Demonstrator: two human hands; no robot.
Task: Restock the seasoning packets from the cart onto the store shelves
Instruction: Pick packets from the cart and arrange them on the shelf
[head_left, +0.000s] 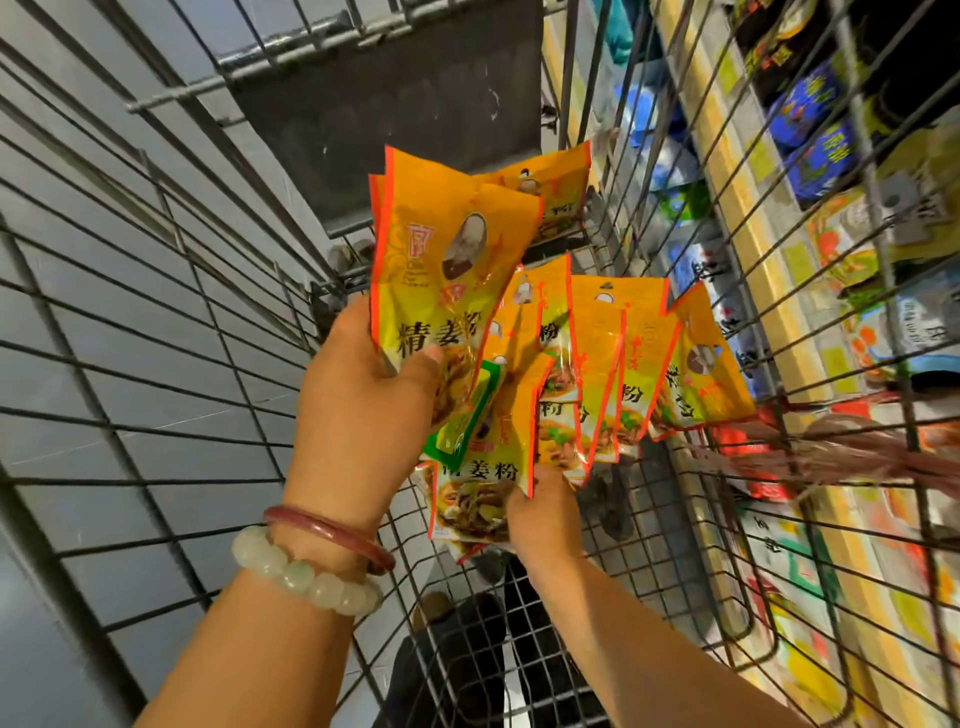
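A small stack of flat orange-yellow plastic seasoning packets (447, 270), red-edged and printed with black characters, is gripped by the left hand (363, 395); the thumb is pressed across the front packet's lower part, the fingers hidden behind. A fan of further orange seasoning packets (592, 374) is held from below by the right hand (545, 514), the lower corners pinched, fingers mostly concealed by the packets. One small green-bordered packet (457, 426) is wedged between the two bunches, beside the left thumb. Both bunches are held above the interior of the grey wire-mesh cart (156, 312), well above its mesh floor. On the left wrist a dark red bangle (332, 535) and a pale green bead bracelet (301, 571) are worn side by side. Dark shoes (457, 623) are seen through the cart's bottom mesh. To the right, the yellow-edged store shelves (727, 208) carrying blue, green and orange packaged goods are viewed only through the cart's right wire wall, which stands between the hands and the shelves. A blurred reddish bundle (831, 447) lies against that wall.
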